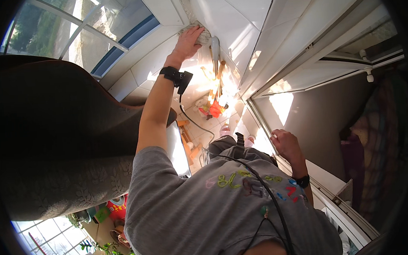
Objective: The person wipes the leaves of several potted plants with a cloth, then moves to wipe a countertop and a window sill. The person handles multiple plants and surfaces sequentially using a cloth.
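Observation:
My left hand point(187, 43) is stretched far forward to the corner where tiled walls meet beside the window. Its fingers lie over a crumpled pale grey cloth point(203, 36) and press it to the surface. Close by that hand stands the grey end of a long handle point(215, 48), leaning in the corner among several wooden sticks. My right hand point(287, 144) is low on my right side, fingers curled, beside the white door frame point(259, 119). Whether it touches the frame or grips anything, I cannot tell.
A dark upholstered chair or sofa back point(66, 134) fills the left. Ahead on the tiled floor, red and white bags point(217, 108) lie below the sticks, near a wooden stool point(188, 142). A black cable point(193, 123) hangs from my left wrist. The barred window point(81, 26) is upper left.

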Available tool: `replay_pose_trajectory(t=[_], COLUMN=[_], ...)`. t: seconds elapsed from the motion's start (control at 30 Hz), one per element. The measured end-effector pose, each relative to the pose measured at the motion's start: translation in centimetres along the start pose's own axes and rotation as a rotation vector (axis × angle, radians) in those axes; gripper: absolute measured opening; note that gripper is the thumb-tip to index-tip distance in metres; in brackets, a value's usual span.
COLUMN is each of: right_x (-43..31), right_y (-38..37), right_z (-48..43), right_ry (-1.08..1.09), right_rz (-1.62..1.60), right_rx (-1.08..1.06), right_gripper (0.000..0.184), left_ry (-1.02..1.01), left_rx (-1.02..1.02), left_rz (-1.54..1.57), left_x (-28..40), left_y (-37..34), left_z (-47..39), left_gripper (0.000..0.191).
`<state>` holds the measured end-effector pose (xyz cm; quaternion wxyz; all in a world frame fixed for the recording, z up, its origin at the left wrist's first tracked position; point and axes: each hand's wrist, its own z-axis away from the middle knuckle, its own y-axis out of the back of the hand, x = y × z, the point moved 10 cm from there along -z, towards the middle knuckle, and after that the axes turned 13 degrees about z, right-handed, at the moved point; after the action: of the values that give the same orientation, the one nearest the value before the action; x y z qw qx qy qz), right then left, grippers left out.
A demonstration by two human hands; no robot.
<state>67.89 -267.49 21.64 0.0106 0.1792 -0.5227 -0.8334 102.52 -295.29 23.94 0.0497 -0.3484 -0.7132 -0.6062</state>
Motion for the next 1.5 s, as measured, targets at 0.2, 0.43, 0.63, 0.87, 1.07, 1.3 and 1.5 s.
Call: replay_pose_trajectory(t=[0.2,0.43,0.63,0.87,1.07,1.3,1.5], right_x=[-0.8,2.4,3.1,3.7,4.1,6.0,8.9], right_y=[0.9,0.2,0.0,-0.7,-1.0,-0.5,-0.4], right_z=[0.6,2.0,1.1,1.1,1.7,2.2,5.4], right_ry=[0.030,-0.061,-0.017,0.014,-0.030,-0.061,-0.119], right_rz=[-0.021,-0.052,-0.015,-0.061,-0.079,-0.056,-0.199], right_rx=[0.045,0.080,0.125,0.133,0.135,0.127,0.223], right_gripper=[0.028,0.028,0.028,0.028,0.029,0.029,0.028], left_ry=[-0.053,0.327,0.250,-0.058,-0.103,-0.303,-0.500], left_rx=[0.096,0.476,0.878,0.809,0.875,0.898,0.921], left_rz=[-0.079,0.554,1.441,1.449,1.301,0.837,0.165], left_x=[3.7,-0.4,14.4,19.3,21.1,33.2,41.1], left_y=[1.0,7.4,10.1,14.2,11.8,10.4,10.4], left_z=[1.1,3.1,-2.9,-3.9,-2.2,3.0,-3.7], left_gripper=[0.055,0.046,0.063,0.051,0.049,0.045,0.044])
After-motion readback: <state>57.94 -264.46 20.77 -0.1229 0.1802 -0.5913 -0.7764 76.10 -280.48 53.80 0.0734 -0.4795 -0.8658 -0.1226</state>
